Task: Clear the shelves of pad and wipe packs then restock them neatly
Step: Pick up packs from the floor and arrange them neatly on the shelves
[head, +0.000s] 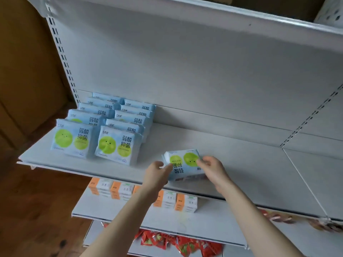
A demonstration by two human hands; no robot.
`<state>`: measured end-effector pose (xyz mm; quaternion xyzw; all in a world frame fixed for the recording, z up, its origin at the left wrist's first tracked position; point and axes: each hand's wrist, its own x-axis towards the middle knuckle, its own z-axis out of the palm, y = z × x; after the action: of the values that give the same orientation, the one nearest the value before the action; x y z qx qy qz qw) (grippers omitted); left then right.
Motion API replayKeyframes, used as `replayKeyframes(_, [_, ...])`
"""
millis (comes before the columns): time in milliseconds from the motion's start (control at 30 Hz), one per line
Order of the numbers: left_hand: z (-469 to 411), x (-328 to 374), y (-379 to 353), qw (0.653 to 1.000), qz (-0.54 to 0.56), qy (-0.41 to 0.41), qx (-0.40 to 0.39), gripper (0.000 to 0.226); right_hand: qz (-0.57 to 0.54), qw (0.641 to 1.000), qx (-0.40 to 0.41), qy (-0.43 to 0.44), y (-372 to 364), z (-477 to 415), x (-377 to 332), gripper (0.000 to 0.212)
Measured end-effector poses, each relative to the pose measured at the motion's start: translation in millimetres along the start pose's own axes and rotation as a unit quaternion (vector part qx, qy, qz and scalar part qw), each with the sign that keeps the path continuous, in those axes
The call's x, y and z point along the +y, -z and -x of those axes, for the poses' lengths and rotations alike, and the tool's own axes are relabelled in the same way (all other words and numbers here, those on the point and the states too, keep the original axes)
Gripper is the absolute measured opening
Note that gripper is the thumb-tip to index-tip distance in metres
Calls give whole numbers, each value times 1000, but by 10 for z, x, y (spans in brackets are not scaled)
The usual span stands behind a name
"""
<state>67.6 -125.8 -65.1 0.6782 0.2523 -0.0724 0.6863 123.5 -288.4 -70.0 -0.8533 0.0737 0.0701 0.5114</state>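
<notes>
Upside-down blue pad pack (pixel 182 165) lies on white shelf (pixel 241 160).

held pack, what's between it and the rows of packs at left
Only bare white shelf lies between the held pack and the nearer row of packs, per the head view.

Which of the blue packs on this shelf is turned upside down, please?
The pack held between the left hand and right hand; its print is inverted, the rowed packs read upright.

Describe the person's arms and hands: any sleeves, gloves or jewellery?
Both forearms are bare as far as the frame shows, with no sleeve in view. The left hand and right hand wear no gloves, and no watch, bracelet or ring is visible.
</notes>
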Motion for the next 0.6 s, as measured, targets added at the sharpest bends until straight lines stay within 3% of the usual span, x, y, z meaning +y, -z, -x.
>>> replayKeyframes(133, [-85, 30, -92, 999, 11, -30, 12, 34, -93, 995, -28, 7, 63, -33, 97, 19])
replayKeyframes(233, [-79, 116, -100, 992, 120, -24, -24, 30, -203, 976, -73, -5, 204, -144, 21, 25])
replayKeyframes(367, [-84, 189, -142, 980, 183, -17, -76, 22, -323, 939, -113, 21, 336, -289, -217, 19])
replayKeyframes(467, [-136, 222, -209, 962, 262, 0, -82, 19, -437, 890, -127, 20, 349, -361, -352, 37])
replayKeyframes(533, [-157, 251, -279, 938, 337, 15, -82, 17, -429, 887, -169, 8, 322, -347, -394, 34])
replayKeyframes(600, [-188, 272, -349, 915, 393, 24, -86, 11, -350, 913, -209, -4, 248, -296, -387, 34])
